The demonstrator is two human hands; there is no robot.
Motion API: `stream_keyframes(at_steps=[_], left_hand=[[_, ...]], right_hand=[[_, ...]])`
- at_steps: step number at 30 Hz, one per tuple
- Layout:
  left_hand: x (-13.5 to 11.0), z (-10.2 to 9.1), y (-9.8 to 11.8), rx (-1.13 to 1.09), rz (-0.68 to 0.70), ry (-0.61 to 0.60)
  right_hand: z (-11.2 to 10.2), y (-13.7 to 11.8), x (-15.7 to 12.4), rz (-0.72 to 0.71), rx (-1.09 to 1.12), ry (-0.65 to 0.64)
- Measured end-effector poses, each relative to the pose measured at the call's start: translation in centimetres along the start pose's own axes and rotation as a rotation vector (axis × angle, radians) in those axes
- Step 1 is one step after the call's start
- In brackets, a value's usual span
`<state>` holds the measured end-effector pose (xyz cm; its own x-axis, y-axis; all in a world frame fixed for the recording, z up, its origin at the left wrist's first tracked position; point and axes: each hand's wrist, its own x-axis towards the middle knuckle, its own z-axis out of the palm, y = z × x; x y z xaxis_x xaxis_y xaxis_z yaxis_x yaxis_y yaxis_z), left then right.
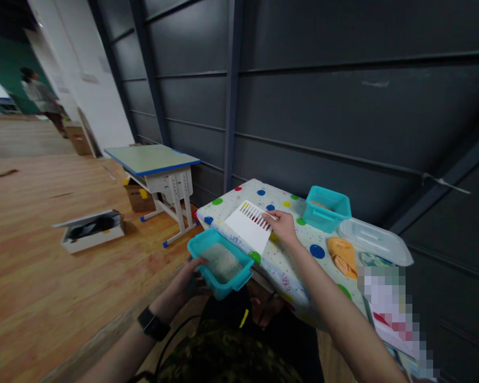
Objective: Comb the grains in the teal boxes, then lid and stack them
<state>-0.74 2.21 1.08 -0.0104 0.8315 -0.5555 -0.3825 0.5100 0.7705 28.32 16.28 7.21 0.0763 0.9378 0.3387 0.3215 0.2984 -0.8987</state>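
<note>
Handling of a white card [249, 227] and a teal tub [221, 262] at the near edge of a polka-dot table [279, 260]. Right hand [282, 225] pinches the stiff, flat card by its edge of coloured stripes, tilted above the tabletop. Left hand [191, 272] grips the rigid plastic tub, filled with pale grainy matter, just off the table's edge. Bringing card and tub together would call for steady alignment.

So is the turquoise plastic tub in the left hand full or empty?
Partly full: the turquoise plastic tub, held by the left hand, has pale grainy material covering its bottom.
</note>
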Motion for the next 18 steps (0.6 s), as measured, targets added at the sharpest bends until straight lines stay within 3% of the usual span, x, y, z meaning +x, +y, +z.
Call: stream_keyframes(at_steps=[9, 15, 18], left_hand=[[0.5, -0.6, -0.1, 0.018, 0.01, -0.006], [1.1, -0.9, -0.3, 0.011, 0.017, -0.037], [0.8, -0.6, 0.0, 0.014, -0.006, -0.031]], right_hand=[[0.2, -0.1, -0.7, -0.064, 0.049, -0.072], [-3.8, 2.9, 3.7, 0.047, -0.099, 0.303], [-5.0, 3.9, 5.5, 0.098, -0.246, 0.402]])
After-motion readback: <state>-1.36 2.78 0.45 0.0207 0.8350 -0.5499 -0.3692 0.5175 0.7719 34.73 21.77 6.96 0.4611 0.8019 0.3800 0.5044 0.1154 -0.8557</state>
